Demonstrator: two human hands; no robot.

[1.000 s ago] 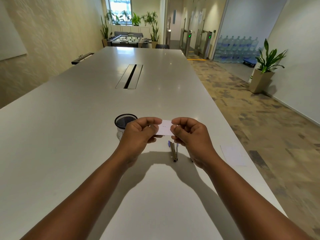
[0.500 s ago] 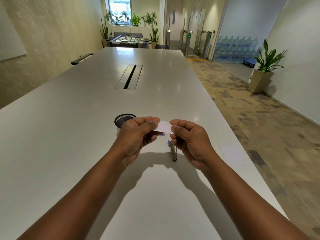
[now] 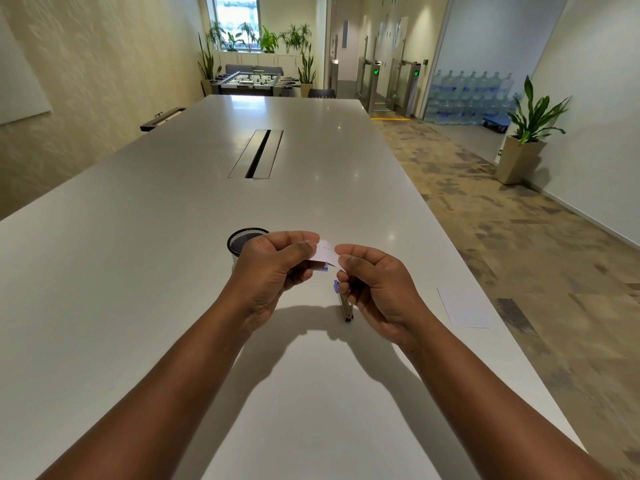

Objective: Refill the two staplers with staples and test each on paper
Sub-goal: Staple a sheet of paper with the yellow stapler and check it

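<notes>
A small white paper slip [image 3: 326, 253] with tiny staple marks on it hangs above the table between my two hands. My left hand [image 3: 273, 271] pinches its left end. My right hand [image 3: 374, 289] has its thumb at the slip's right end, fingers loosely curled. Below them a stapler [image 3: 346, 306] with a purple tip lies on the white table [image 3: 138, 271], partly hidden by my right hand. A small purple-edged thing [image 3: 324, 269] peeks out under the slip; I cannot tell what it is.
A black mesh cup [image 3: 244, 240] stands just behind my left hand. A white paper sheet [image 3: 465, 308] lies near the table's right edge. A cable slot [image 3: 258, 154] runs down the table's middle, far off.
The slip has tilted and my right hand's fingers have loosened and dropped a little. My left hand keeps its pinch in the same place.
</notes>
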